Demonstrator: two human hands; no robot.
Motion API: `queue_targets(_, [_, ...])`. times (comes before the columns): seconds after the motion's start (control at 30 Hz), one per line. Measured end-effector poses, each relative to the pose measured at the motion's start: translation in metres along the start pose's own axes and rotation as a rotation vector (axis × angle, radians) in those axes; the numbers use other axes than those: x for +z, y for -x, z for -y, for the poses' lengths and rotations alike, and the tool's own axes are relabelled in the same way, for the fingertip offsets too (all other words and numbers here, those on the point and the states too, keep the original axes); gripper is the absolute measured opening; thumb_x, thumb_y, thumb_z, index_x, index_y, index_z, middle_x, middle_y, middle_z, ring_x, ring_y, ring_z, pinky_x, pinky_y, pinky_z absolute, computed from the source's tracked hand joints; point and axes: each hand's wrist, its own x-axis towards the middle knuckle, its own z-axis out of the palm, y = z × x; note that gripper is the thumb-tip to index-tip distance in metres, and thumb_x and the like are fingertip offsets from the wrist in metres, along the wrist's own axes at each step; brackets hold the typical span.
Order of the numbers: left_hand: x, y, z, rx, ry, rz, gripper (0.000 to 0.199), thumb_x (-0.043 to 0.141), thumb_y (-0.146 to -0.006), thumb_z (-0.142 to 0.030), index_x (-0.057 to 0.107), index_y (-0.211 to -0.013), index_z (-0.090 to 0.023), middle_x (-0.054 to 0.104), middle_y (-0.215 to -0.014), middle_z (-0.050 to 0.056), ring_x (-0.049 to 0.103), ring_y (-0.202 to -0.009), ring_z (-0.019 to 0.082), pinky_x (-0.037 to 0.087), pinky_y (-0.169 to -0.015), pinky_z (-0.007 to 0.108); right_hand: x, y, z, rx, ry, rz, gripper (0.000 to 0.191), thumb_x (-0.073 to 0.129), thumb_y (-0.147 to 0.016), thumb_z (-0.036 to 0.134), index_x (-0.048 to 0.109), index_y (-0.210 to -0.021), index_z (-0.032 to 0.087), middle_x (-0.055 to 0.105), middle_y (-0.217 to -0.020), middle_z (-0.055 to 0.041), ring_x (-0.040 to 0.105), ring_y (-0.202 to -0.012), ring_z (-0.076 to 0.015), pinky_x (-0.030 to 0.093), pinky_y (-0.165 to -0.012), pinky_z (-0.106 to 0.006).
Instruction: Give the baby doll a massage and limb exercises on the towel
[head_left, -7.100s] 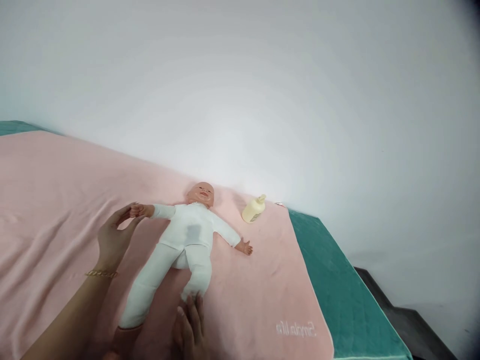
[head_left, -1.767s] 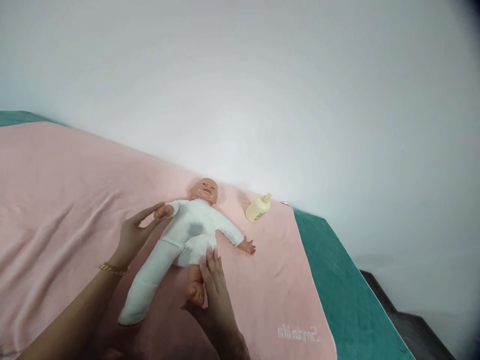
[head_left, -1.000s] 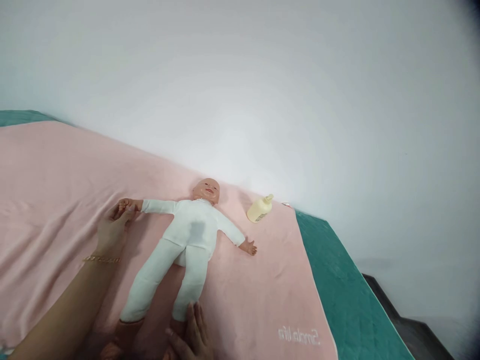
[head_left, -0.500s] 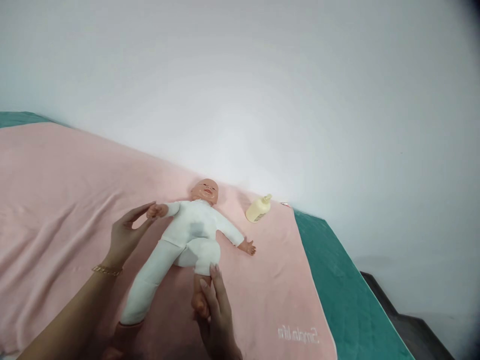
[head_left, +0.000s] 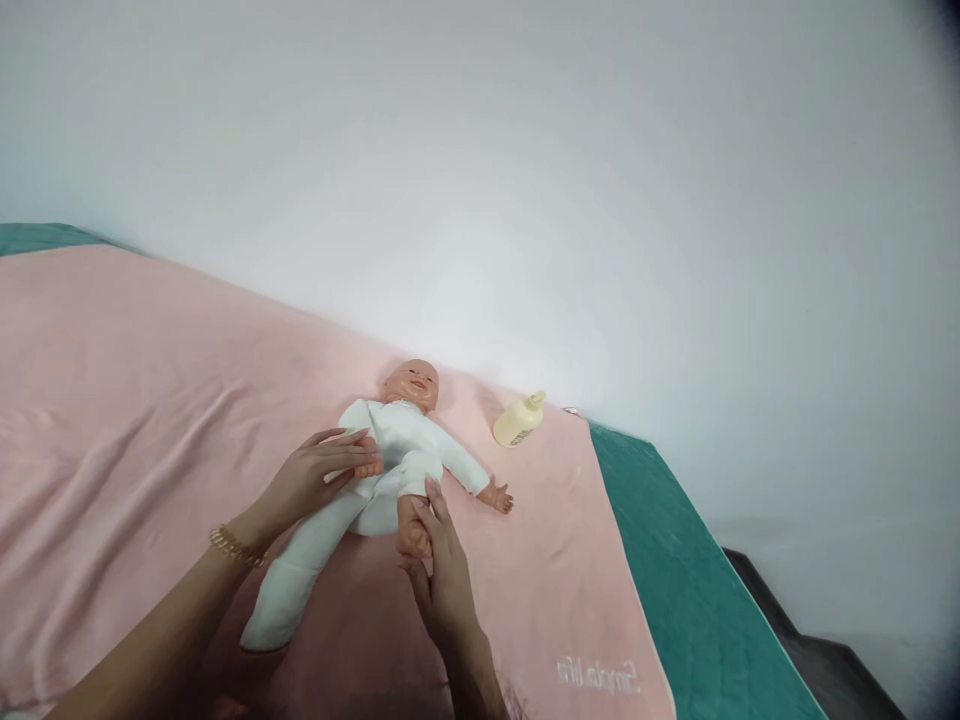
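A baby doll [head_left: 401, 430] with a white cloth body lies on its back on a pink blanket [head_left: 540, 580]. My left hand [head_left: 319, 470], with a gold bracelet at the wrist, is closed round the doll's arm near its small hand [head_left: 367, 456], which is folded across the chest. With my right hand [head_left: 442, 570] I grip the doll's lower leg and foot [head_left: 414, 527]; that leg is bent up toward the belly. The doll's other leg [head_left: 300, 575] stretches toward me, its foot mostly in shadow. Its other arm [head_left: 465, 465] lies spread out on the blanket.
A pale yellow pump bottle [head_left: 518, 420] stands on the blanket near the white wall [head_left: 480, 180], beyond the doll's outstretched arm. Green bedding [head_left: 697, 560] shows past the blanket's right edge. A dark piece of furniture [head_left: 810, 640] is at the far right.
My left hand has brought the doll's arm inward from the side onto its chest. My right hand has pushed the bent leg up toward the belly.
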Motion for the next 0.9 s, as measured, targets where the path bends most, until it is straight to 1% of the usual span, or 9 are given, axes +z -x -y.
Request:
queue_targets(0.1, [0.001, 0.000, -0.001, 0.012, 0.008, -0.014, 0.025, 0.053, -0.089, -0.029, 0.073, -0.104, -0.029, 0.073, -0.111, 0.002, 0.062, -0.117, 0.023, 0.048, -0.099, 0.042, 0.000, -0.002, 0.003, 0.026, -0.010, 0.010, 0.048, 0.050, -0.095, 0.029, 0.042, -0.141, 0.021, 0.035, -0.154, -0.0142, 0.034, -0.142, -0.0243, 0.043, -0.108, -0.042])
queue_targets(0.2, [-0.003, 0.001, -0.004, -0.044, 0.067, -0.078, 0.024, 0.054, -0.090, -0.034, 0.072, -0.106, -0.029, 0.073, -0.112, 0.001, 0.063, -0.115, 0.022, 0.047, -0.100, 0.041, -0.002, 0.000, 0.008, 0.016, -0.003, -0.001, 0.047, 0.050, -0.096, 0.032, 0.042, -0.140, 0.020, 0.036, -0.153, -0.0152, 0.036, -0.141, -0.0252, 0.044, -0.107, -0.042])
queue_targets(0.3, [-0.008, 0.004, -0.008, -0.196, 0.154, -0.173, 0.026, 0.058, -0.089, -0.039, 0.070, -0.110, -0.029, 0.072, -0.115, 0.001, 0.062, -0.116, 0.022, 0.047, -0.102, 0.039, -0.004, 0.007, 0.014, -0.026, 0.013, -0.016, 0.045, 0.048, -0.096, 0.031, 0.042, -0.140, 0.020, 0.037, -0.152, -0.0166, 0.037, -0.141, -0.0259, 0.046, -0.105, -0.043])
queue_targets(0.43, [-0.010, 0.011, -0.007, -0.502, 0.257, -0.352, 0.034, 0.067, -0.082, -0.042, 0.070, -0.113, -0.028, 0.069, -0.122, 0.002, 0.061, -0.117, 0.025, 0.049, -0.101, 0.038, 0.000, 0.026, 0.023, -0.084, 0.077, -0.039, 0.044, 0.051, -0.095, 0.026, 0.045, -0.138, 0.021, 0.038, -0.151, -0.0162, 0.038, -0.139, -0.0280, 0.050, -0.101, -0.044])
queue_targets(0.5, [-0.010, 0.013, -0.004, -0.624, 0.325, -0.450, 0.040, 0.071, -0.079, -0.041, 0.069, -0.116, -0.027, 0.068, -0.123, 0.003, 0.062, -0.115, 0.025, 0.049, -0.103, 0.039, 0.008, 0.040, 0.027, -0.108, 0.133, -0.076, 0.044, 0.055, -0.092, 0.028, 0.049, -0.135, 0.023, 0.040, -0.151, -0.0143, 0.042, -0.137, -0.0301, 0.053, -0.098, -0.046])
queue_targets(0.6, [-0.010, 0.013, 0.002, -0.710, 0.482, -0.611, 0.046, 0.072, -0.078, -0.040, 0.067, -0.120, -0.022, 0.067, -0.125, 0.005, 0.060, -0.118, 0.026, 0.047, -0.106, 0.040, 0.025, 0.065, 0.030, -0.169, 0.220, -0.155, 0.044, 0.060, -0.088, 0.037, 0.055, -0.131, 0.029, 0.047, -0.146, -0.0102, 0.052, -0.128, -0.0327, 0.057, -0.092, -0.048])
queue_targets(0.7, [-0.011, 0.011, 0.009, -0.769, 0.591, -0.742, 0.054, 0.072, -0.078, -0.037, 0.062, -0.126, -0.016, 0.062, -0.131, 0.009, 0.056, -0.123, 0.027, 0.044, -0.108, 0.043, 0.044, 0.092, 0.029, -0.173, 0.295, -0.222, 0.035, 0.055, -0.089, 0.031, 0.060, -0.123, 0.037, 0.058, -0.137, -0.0040, 0.062, -0.117, -0.0290, 0.062, -0.085, -0.043])
queue_targets(0.8, [-0.014, 0.011, 0.015, -0.819, 0.598, -0.847, 0.054, 0.074, -0.077, -0.034, 0.063, -0.125, -0.012, 0.062, -0.131, 0.011, 0.056, -0.123, 0.027, 0.041, -0.110, 0.042, 0.063, 0.117, 0.024, -0.264, 0.381, -0.148, 0.025, 0.060, -0.087, 0.040, 0.069, -0.110, 0.035, 0.068, -0.123, -0.0027, 0.067, -0.108, -0.0271, 0.063, -0.080, -0.038])
queue_targets(0.9, [-0.018, 0.016, 0.024, -0.970, 0.535, -0.876, 0.049, 0.074, -0.076, -0.036, 0.067, -0.120, -0.015, 0.067, -0.124, 0.010, 0.059, -0.118, 0.026, 0.041, -0.108, 0.043, 0.076, 0.133, 0.018, -0.278, 0.420, -0.252, 0.017, 0.063, -0.084, 0.048, 0.075, -0.087, 0.036, 0.072, -0.114, 0.0020, 0.068, -0.107, -0.0251, 0.062, -0.081, -0.035])
